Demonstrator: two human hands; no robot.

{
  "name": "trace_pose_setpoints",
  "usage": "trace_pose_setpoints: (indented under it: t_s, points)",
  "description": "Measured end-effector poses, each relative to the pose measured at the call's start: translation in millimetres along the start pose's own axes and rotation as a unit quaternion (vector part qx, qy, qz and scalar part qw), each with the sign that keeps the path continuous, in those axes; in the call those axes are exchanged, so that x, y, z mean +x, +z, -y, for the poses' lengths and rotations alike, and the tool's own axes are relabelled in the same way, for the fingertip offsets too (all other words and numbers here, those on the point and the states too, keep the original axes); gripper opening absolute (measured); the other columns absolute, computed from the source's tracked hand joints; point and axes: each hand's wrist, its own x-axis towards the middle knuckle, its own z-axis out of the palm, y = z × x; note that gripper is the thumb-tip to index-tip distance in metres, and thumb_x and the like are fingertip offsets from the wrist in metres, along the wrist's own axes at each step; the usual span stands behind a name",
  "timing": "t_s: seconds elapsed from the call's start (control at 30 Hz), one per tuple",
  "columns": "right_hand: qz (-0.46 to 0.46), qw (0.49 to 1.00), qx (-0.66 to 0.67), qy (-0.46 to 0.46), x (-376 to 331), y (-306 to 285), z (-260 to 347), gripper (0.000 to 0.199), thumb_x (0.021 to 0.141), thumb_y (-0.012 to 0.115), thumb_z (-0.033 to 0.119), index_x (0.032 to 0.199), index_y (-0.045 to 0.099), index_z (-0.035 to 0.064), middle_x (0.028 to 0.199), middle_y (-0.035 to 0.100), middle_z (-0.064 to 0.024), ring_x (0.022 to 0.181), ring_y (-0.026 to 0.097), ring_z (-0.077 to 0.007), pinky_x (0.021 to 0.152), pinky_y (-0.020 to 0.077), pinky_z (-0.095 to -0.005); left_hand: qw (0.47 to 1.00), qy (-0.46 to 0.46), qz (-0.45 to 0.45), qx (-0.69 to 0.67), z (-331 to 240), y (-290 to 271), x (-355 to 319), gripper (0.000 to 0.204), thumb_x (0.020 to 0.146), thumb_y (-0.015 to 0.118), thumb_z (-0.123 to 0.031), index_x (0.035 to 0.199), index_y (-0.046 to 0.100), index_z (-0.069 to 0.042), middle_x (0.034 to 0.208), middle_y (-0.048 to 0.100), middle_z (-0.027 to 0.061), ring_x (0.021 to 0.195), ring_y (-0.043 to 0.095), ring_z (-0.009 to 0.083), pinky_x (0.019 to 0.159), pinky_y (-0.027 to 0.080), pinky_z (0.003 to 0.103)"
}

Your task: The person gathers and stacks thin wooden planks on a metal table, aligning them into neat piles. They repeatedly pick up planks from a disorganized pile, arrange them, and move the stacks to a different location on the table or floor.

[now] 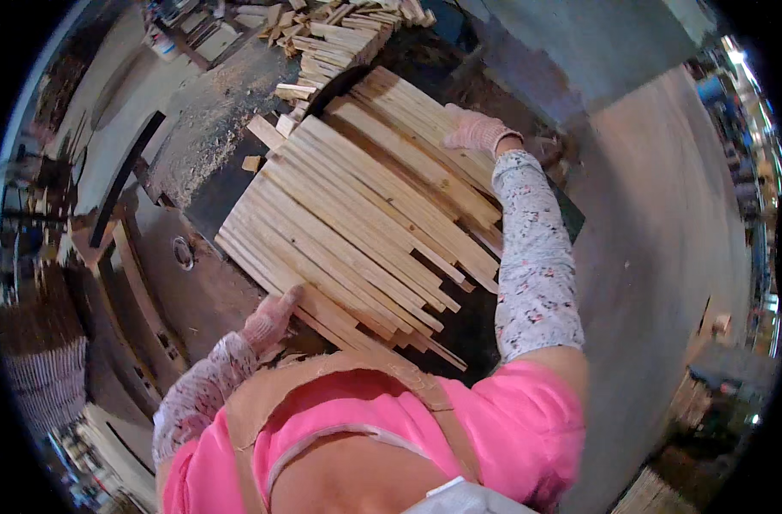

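Note:
Pale wooden strips (322, 214) lie side by side in front of me, their near ends uneven. My left hand (271, 319), in a pink knit glove, rests open against the near left edge of these strips; some of its fingers are hard to make out. On the far right, my right hand (478, 131), gloved alike, lies open with its fingers laid along the outer edge of a second group of wooden strips (408, 111). A dark gap and a lower strip (391, 150) separate the two groups.
The strips lie on a dark machine table (204, 199) strewn with sawdust (224, 111). A curved dark blade-like part (340, 89) stands at their far end. Beyond it is a heap of short wood offcuts (344, 43). Grey floor (665, 214) stretches to the right.

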Motion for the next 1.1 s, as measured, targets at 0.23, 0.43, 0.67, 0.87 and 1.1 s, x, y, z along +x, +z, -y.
trace_pose_setpoints:
  t_s: [0.23,0.43,0.67,0.87,1.1]
  points:
    - [0.055,0.996,0.019,-0.065,-80,54,55,0.084,0.085,0.079,0.035,0.156,0.043,0.0110,0.125,0.075,-0.0242,0.114,0.073,-0.0425,0.098,0.0571,-0.0526,0.968,-0.127,0.176,0.128,26,-67,-90,0.070,0.110,0.056,-0.063,0.126,0.076,0.001,0.111,0.079,0.0099,0.101,0.071,0.0192,0.093,0.058,0.036]
    - [0.109,0.994,-0.027,-0.013,-92,51,86,0.100,0.083,0.084,0.032,0.168,0.033,0.0197,0.126,0.077,-0.0218,0.107,0.076,-0.0389,0.092,0.0624,-0.0497,0.935,-0.037,0.282,0.213,-56,-72,-89,0.048,0.110,0.067,-0.038,0.135,0.070,0.002,0.119,0.078,0.0112,0.109,0.071,0.0184,0.098,0.057,0.034]
    - [0.083,0.989,-0.119,0.000,-116,77,102,0.116,0.078,0.090,0.031,0.172,0.022,0.0226,0.148,0.065,-0.0210,0.126,0.070,-0.0423,0.101,0.0584,-0.0541,0.622,0.585,-0.190,0.485,-146,17,74,0.071,0.101,0.074,-0.049,0.154,0.055,-0.005,0.151,0.062,0.0171,0.142,0.056,0.0397,0.122,0.040,0.055]
    - [0.092,0.989,-0.117,0.010,-160,100,99,0.127,0.077,0.091,0.027,0.177,0.013,0.0199,0.160,0.057,-0.0201,0.134,0.066,-0.0396,0.106,0.0572,-0.0513,0.679,0.432,-0.099,0.585,-135,29,77,0.063,0.099,0.069,-0.059,0.140,0.068,-0.010,0.139,0.069,0.0148,0.133,0.062,0.0378,0.119,0.042,0.052]
    - [0.062,0.986,-0.156,0.006,-172,96,90,0.131,0.073,0.094,0.022,0.177,0.015,0.0181,0.162,0.053,-0.0219,0.134,0.066,-0.0397,0.106,0.0581,-0.0523,0.689,0.512,-0.115,0.500,-110,19,67,0.050,0.092,0.080,-0.051,0.126,0.073,-0.015,0.121,0.073,0.0103,0.117,0.067,0.0371,0.103,0.052,0.053]
